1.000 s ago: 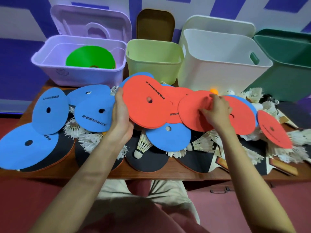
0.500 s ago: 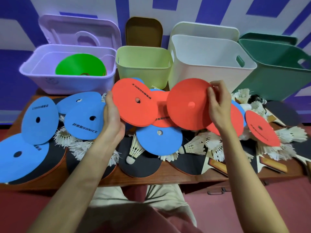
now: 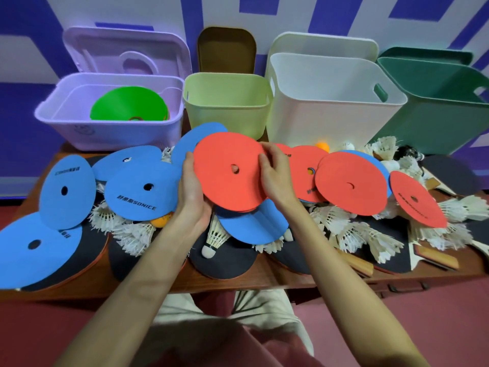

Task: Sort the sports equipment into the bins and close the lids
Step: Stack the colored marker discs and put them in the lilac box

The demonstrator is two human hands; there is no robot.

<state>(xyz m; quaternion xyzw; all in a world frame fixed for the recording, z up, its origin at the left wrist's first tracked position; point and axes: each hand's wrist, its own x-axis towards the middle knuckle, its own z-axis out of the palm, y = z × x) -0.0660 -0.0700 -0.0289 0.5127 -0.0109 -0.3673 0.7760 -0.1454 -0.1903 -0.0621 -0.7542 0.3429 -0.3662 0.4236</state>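
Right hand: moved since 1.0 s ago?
Yes. The right hand went left, from in front of the white bin to in front of the light green bin, onto the red disc.

Wooden table [image 3: 264, 278]; blue-and-white patterned wall [image 3: 185, 17]; red floor [image 3: 397, 327]; light trousers [image 3: 264, 308].

"SONICE" printed on blue disc [image 3: 143, 192]; red disc [image 3: 416, 202] print unclear.

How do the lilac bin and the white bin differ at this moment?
The lilac bin holds green discs; no contents show in the white bin. The lilac bin looks low and wide, the white bin taller and deeper. The white bin has a handle slot in its wall; none shows on the lilac bin. Both stand open, lids propped behind.
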